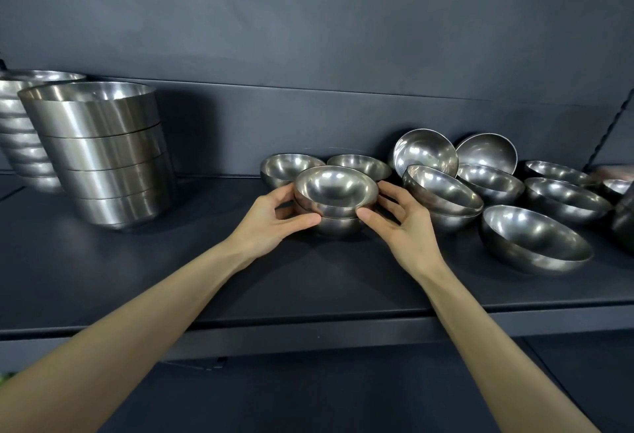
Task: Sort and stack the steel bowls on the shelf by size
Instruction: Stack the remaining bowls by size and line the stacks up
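Observation:
A small round steel bowl (334, 189) sits nested on another small bowl (338, 226) at the middle of the dark shelf (308, 281). My left hand (274, 218) grips the top bowl's left side, thumb at the front. My right hand (399, 220) grips its right side the same way. Behind it stand two more small bowls (286, 166). Several loose round bowls (533, 238) lie to the right, some tilted, some nested. A tall stack of large straight-sided bowls (103, 154) stands at the left.
A second stack of ribbed bowls (20, 130) stands behind the tall stack at the far left. The shelf's front edge (308, 329) runs across below my forearms, with a lower dark shelf under it. A dark back panel closes the rear.

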A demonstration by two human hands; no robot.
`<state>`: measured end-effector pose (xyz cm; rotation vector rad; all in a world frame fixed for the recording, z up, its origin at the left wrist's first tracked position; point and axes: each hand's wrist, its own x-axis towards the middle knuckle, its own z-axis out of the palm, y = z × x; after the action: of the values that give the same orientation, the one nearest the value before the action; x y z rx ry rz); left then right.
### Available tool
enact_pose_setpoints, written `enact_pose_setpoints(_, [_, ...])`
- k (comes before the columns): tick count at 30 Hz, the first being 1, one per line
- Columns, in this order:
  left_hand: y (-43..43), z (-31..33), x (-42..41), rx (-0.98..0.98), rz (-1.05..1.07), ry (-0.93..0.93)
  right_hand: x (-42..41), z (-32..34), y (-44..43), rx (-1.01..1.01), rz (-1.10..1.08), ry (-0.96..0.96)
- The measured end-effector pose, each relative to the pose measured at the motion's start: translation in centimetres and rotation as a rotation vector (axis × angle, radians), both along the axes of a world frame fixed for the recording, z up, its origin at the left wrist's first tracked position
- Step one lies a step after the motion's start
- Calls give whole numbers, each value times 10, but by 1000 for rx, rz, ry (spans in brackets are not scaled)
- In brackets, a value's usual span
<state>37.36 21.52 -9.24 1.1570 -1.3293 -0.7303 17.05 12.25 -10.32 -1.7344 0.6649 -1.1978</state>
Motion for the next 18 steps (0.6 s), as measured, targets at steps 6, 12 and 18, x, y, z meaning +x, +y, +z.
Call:
enact_pose_setpoints(6, [-2, -3, 0, 14, 23, 12, 1, -2, -2, 37, 8, 39])
enact_pose_setpoints(12, [-2, -3, 0, 4, 41, -29, 2, 1, 0, 63, 37, 37])
enact_pose_setpoints(18, [1, 11, -1, -43, 72, -69, 1, 15, 5, 68, 1, -18])
